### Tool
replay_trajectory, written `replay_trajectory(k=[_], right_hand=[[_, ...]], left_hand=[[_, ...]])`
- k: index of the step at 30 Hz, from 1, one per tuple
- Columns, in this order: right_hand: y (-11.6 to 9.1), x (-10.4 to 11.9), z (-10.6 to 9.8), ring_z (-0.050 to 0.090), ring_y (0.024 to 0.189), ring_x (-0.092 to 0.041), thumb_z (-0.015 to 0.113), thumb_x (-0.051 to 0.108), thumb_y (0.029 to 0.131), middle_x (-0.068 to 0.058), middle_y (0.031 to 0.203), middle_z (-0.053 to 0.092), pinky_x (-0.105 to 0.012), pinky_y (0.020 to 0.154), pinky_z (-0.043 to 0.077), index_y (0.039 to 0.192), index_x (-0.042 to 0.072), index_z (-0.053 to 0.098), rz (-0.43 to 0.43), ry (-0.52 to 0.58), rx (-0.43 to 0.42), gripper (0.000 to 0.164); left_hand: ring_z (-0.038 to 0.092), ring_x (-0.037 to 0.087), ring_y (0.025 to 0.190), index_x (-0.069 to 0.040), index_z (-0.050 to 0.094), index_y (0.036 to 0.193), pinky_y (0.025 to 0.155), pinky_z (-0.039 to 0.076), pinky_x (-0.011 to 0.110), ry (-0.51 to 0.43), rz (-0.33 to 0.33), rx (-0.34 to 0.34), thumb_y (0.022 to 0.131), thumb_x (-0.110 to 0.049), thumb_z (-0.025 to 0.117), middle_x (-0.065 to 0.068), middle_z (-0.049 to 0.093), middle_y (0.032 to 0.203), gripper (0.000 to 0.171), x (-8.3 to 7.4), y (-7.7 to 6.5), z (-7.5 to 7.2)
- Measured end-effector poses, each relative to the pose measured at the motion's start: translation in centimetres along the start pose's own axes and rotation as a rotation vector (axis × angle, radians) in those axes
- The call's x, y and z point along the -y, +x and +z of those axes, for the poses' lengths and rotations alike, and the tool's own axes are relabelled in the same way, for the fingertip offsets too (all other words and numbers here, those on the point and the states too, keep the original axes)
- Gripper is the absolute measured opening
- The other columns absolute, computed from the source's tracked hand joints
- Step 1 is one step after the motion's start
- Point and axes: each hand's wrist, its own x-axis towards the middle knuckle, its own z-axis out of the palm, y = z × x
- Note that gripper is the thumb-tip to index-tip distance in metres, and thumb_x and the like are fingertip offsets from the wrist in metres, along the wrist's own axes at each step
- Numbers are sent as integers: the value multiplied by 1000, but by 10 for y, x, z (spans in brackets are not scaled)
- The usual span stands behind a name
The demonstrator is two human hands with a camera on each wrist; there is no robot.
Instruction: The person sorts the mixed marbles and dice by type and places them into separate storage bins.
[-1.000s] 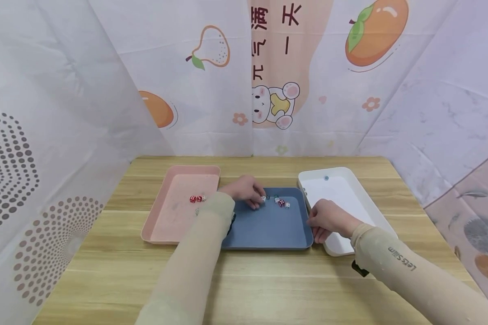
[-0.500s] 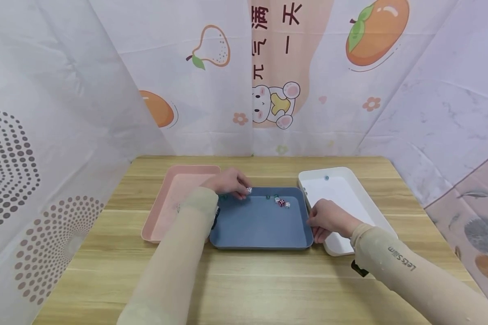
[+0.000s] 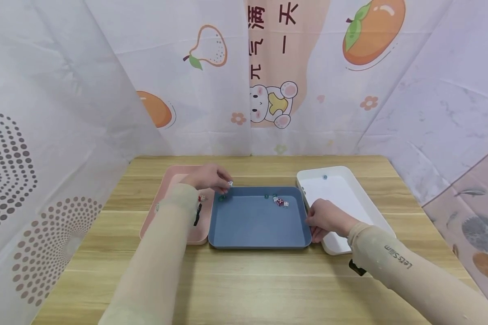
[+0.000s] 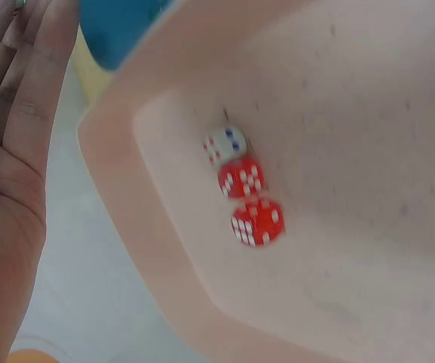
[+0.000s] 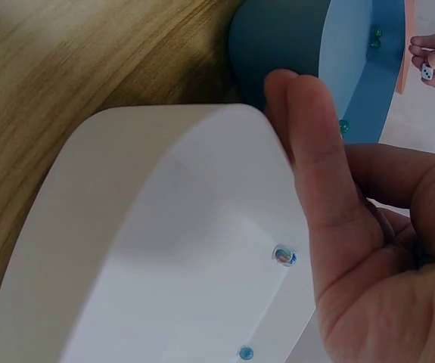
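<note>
My left hand (image 3: pixel 208 177) pinches a white die (image 3: pixel 230 183) at its fingertips, above the back edge where the pink tray (image 3: pixel 201 232) meets the blue tray (image 3: pixel 260 225). That same die shows in the right wrist view. My right hand (image 3: pixel 327 216) grips the right rim of the blue tray, beside the white tray (image 3: pixel 351 194). Inside the blue tray, a dark red die (image 3: pixel 280 202) lies between two white dice (image 3: pixel 286 204), near small green beads (image 3: pixel 266 196). Two red dice (image 4: pixel 258 222) and a white die (image 4: pixel 225 145) sit in a row in the pink tray.
In the white tray lie a clear bead with coloured insides (image 5: pixel 284 255) and a blue bead (image 5: pixel 246 353). More green beads (image 3: pixel 222 197) are at the blue tray's back left corner. A printed curtain (image 3: pixel 211 108) hangs behind the wooden table (image 3: pixel 244 289).
My left hand has moved left with the white die, from inside the blue tray to above the pink tray's right back edge. My right hand has stayed at the blue tray's rim.
</note>
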Motion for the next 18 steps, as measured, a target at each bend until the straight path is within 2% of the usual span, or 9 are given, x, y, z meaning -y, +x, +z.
replay_trajectory(k=[8,11,14,16,18], right_hand=[[0,-1,1,72,57,-21,58,0,99,-15,69,69,-33,58,63,93,-9,67,1,-5,-6,14],[-1,-1,2,71,57,-21,58,0,99,-15,69,69,-33,58,63,93,-9,67,-3,0,-5,14],[-1,0,1,71,57,-21,58,0,99,-15,69,69,-33,59,63,93,-9,67,-1,7,-5,14],[-2,0,1,71,57,-21,57,0,99,-15,69,69,-33,58,63,93,-9,67,-3,8,-5,14],[-2,0,1,71,57,-21,57,0,99,-16,69,70,-33,58,63,93,-9,67,-7,9,-4,15]], left_hand=[[74,32,101,7,64,131,95,58,47,-28,-21,-20,98,-3,65,22,70,119,35,12,-16,-14],[72,36,104,5,68,126,97,57,51,-57,-35,-30,95,-4,69,23,71,117,32,18,-21,-18],[68,27,112,-15,76,121,105,51,46,117,-94,-95,95,-22,72,7,77,110,27,21,-27,-24],[67,20,115,-28,78,117,113,41,45,231,-138,-131,94,-33,73,-4,78,101,24,22,-31,-29],[65,9,113,-40,78,113,117,31,46,343,-186,-178,92,-43,73,-14,78,93,22,22,-35,-32]])
